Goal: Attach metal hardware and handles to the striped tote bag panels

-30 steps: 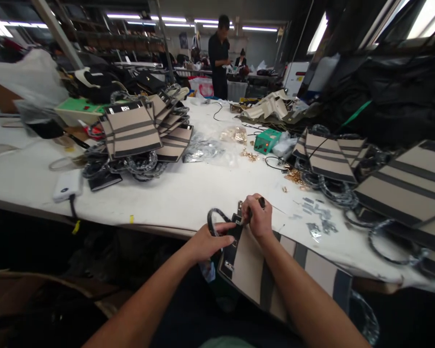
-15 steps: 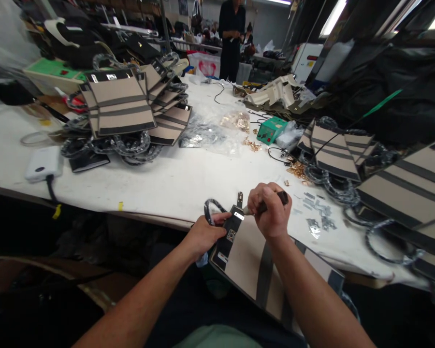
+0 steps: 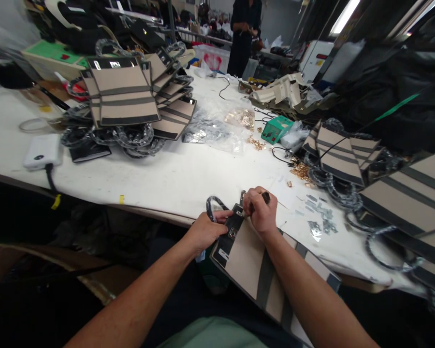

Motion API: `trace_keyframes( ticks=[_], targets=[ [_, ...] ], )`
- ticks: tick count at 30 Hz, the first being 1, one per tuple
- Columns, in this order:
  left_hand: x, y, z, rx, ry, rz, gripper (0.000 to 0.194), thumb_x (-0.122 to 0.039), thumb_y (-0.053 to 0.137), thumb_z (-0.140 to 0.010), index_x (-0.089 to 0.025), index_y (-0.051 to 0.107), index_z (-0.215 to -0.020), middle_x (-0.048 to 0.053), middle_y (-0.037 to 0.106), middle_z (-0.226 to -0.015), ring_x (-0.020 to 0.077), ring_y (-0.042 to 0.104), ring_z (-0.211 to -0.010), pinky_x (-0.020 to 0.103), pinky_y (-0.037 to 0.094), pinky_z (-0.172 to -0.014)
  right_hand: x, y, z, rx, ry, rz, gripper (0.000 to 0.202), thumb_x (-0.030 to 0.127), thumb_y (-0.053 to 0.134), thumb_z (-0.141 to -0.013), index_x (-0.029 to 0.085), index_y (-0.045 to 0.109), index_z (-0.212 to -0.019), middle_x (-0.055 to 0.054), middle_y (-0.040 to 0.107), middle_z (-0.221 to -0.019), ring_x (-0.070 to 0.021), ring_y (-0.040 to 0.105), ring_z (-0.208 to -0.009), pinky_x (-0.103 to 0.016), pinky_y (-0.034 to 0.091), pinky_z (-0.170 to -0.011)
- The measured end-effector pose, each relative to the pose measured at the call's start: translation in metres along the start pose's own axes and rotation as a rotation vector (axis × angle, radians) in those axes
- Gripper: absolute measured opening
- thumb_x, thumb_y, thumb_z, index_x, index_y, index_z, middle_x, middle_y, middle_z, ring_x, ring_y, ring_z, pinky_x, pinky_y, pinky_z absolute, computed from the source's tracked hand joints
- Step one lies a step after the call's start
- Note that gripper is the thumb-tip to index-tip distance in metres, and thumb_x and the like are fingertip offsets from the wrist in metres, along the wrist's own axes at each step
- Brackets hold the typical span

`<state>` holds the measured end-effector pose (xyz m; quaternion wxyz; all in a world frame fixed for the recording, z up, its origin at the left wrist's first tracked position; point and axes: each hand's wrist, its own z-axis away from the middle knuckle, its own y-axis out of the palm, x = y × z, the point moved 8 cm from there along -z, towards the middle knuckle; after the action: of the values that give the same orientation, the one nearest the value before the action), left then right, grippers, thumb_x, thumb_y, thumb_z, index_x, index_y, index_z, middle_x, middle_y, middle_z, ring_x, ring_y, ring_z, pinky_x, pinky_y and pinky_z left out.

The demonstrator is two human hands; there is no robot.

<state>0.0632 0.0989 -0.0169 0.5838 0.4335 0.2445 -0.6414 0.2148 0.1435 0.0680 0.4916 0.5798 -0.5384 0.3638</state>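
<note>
A beige and dark striped bag panel (image 3: 244, 258) lies slanted over the table's front edge, with metal plates on its black end strip. My left hand (image 3: 208, 232) grips that strip near a plastic-wrapped loop handle (image 3: 213, 205). Closed around a dark-handled tool (image 3: 264, 197), my right hand (image 3: 261, 210) is at the strip's upper end. The tool's tip is hidden by the fingers. A small dark strap (image 3: 242, 195) sticks out past the panel's top.
Similar panels (image 3: 125, 92) are piled at the left, more (image 3: 339, 152) at the right. A white device (image 3: 42, 152) sits front left. Metal pieces (image 3: 321, 212), gold fittings (image 3: 300, 171) and a green box (image 3: 276, 129) lie right. A person (image 3: 244, 36) stands behind.
My right hand has moved slightly left and down with the tool, now over the strip's upper end. My left hand keeps its grip. The camera view has shifted a little.
</note>
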Motion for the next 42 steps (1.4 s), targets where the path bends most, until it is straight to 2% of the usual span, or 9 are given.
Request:
trace_keyframes(
  ticks=[4, 9, 13, 21, 24, 28, 34, 38, 42],
  targets=[
    [0.000, 0.001, 0.000, 0.018, 0.001, 0.032, 0.067, -0.004, 0.062, -0.062, -0.015, 0.068, -0.127, 0.005, 0.077, -0.095, 0.0172, 0.071, -0.076, 0.026, 0.053, -0.070, 0.003, 0.016, -0.015, 0.057, 0.053, -0.012, 0.038, 0.040, 0.064, -0.088, 0.021, 0.045, -0.061, 0.005, 0.047, -0.047, -0.0090, 0.038, -0.038, -0.024, 0.030, -0.038],
    [0.002, -0.001, 0.000, 0.004, 0.012, 0.031, 0.066, -0.004, 0.063, -0.060, -0.014, 0.070, -0.125, 0.006, 0.077, -0.096, 0.0178, 0.070, -0.076, 0.026, 0.052, -0.069, -0.005, 0.043, -0.022, 0.211, 0.134, 0.256, 0.036, 0.036, 0.063, -0.088, 0.020, 0.048, -0.059, 0.005, 0.048, -0.046, -0.0080, 0.038, -0.040, -0.022, 0.030, -0.041],
    [0.003, -0.002, -0.003, 0.008, 0.014, 0.042, 0.066, -0.004, 0.062, -0.059, -0.014, 0.071, -0.123, 0.007, 0.077, -0.096, 0.0200, 0.071, -0.078, 0.027, 0.052, -0.069, -0.012, 0.044, -0.020, 0.231, 0.140, 0.318, 0.033, 0.033, 0.061, -0.086, 0.020, 0.048, -0.058, 0.005, 0.048, -0.047, -0.0084, 0.038, -0.043, -0.023, 0.030, -0.043],
    [0.006, -0.005, -0.007, -0.004, 0.031, 0.092, 0.062, -0.004, 0.062, -0.056, -0.014, 0.075, -0.116, 0.008, 0.076, -0.092, 0.0204, 0.069, -0.076, 0.028, 0.051, -0.068, -0.006, 0.048, -0.015, 0.348, 0.086, 0.397, 0.031, 0.028, 0.059, -0.083, 0.020, 0.047, -0.056, 0.005, 0.045, -0.048, -0.0094, 0.038, -0.046, -0.025, 0.030, -0.046],
    [0.007, -0.004, -0.008, 0.015, 0.041, 0.116, 0.062, -0.004, 0.062, -0.055, -0.015, 0.075, -0.114, 0.007, 0.076, -0.091, 0.0200, 0.069, -0.074, 0.028, 0.051, -0.066, -0.011, 0.042, -0.013, 0.323, 0.105, 0.391, 0.030, 0.028, 0.059, -0.083, 0.020, 0.048, -0.057, 0.005, 0.046, -0.048, -0.0097, 0.039, -0.046, -0.025, 0.030, -0.046],
    [0.007, -0.002, -0.007, 0.034, 0.022, 0.160, 0.064, -0.003, 0.061, -0.053, -0.013, 0.074, -0.115, 0.007, 0.077, -0.087, 0.0175, 0.068, -0.068, 0.026, 0.050, -0.063, -0.011, 0.032, -0.011, 0.265, 0.103, 0.233, 0.032, 0.031, 0.061, -0.085, 0.021, 0.047, -0.059, 0.004, 0.048, -0.048, -0.0100, 0.039, -0.042, -0.025, 0.030, -0.043],
    [0.003, 0.000, -0.002, 0.023, -0.023, 0.212, 0.063, -0.002, 0.061, -0.054, -0.011, 0.073, -0.114, 0.008, 0.077, -0.089, 0.0186, 0.070, -0.071, 0.026, 0.052, -0.065, 0.008, 0.021, -0.007, 0.157, -0.039, -0.088, 0.036, 0.036, 0.062, -0.087, 0.022, 0.043, -0.060, 0.005, 0.043, -0.050, -0.0098, 0.040, -0.041, -0.025, 0.029, -0.040],
    [0.002, 0.001, -0.001, 0.007, -0.043, 0.196, 0.066, -0.001, 0.062, -0.054, -0.009, 0.070, -0.119, 0.008, 0.077, -0.090, 0.0160, 0.068, -0.068, 0.024, 0.051, -0.063, -0.002, 0.016, -0.007, 0.098, 0.004, -0.081, 0.036, 0.034, 0.063, -0.086, 0.022, 0.043, -0.060, 0.006, 0.042, -0.049, -0.0090, 0.037, -0.039, -0.024, 0.027, -0.039],
    [0.003, 0.002, -0.002, 0.019, -0.055, 0.198, 0.067, -0.002, 0.064, -0.055, -0.010, 0.069, -0.122, 0.008, 0.077, -0.093, 0.0163, 0.068, -0.070, 0.025, 0.051, -0.065, -0.005, 0.015, -0.006, 0.120, -0.026, -0.078, 0.037, 0.040, 0.062, -0.088, 0.023, 0.043, -0.061, 0.005, 0.042, -0.050, -0.0098, 0.038, -0.041, -0.024, 0.029, -0.040]
  ],
)
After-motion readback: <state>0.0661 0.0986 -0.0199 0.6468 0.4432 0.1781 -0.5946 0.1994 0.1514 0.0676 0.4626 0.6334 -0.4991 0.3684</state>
